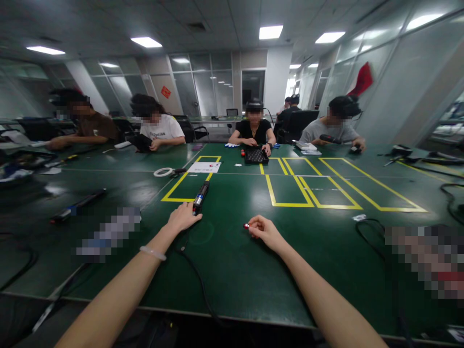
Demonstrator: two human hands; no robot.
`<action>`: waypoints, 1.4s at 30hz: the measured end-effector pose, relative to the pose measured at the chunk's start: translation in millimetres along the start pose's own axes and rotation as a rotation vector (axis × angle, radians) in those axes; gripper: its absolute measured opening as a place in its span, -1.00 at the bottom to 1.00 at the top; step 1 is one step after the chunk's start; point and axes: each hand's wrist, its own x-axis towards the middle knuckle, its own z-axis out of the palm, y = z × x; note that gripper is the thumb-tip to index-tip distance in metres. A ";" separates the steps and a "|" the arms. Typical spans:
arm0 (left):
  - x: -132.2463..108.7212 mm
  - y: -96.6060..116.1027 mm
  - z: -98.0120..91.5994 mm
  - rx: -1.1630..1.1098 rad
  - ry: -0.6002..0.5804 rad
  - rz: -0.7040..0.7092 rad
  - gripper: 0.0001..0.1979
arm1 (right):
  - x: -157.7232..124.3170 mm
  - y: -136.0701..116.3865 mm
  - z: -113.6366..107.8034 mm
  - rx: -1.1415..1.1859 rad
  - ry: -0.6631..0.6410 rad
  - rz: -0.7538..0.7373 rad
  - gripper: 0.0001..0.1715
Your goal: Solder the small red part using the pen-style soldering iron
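One bare left hand [183, 218], at eleven o'clock, touches a black cylindrical tool's [201, 194] near end on the green surface [232, 285], its grip unclear; toward one o'clock, a small red-and-white piece [246, 226] is pinched by the right hand [266, 233].
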 end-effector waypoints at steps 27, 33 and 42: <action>-82.7 150.4 -5.3 -0.085 0.082 0.362 -0.49 | -5.5 -8.3 9.2 -0.408 -0.036 -0.095 -0.89; -83.6 154.8 -3.7 -0.083 0.071 0.363 -0.40 | -3.9 -3.9 10.9 -0.341 -0.030 -0.091 -0.83; -85.4 162.3 -5.7 -0.090 0.081 0.301 -0.46 | -4.7 -11.9 8.3 -0.375 -0.035 -0.133 -0.80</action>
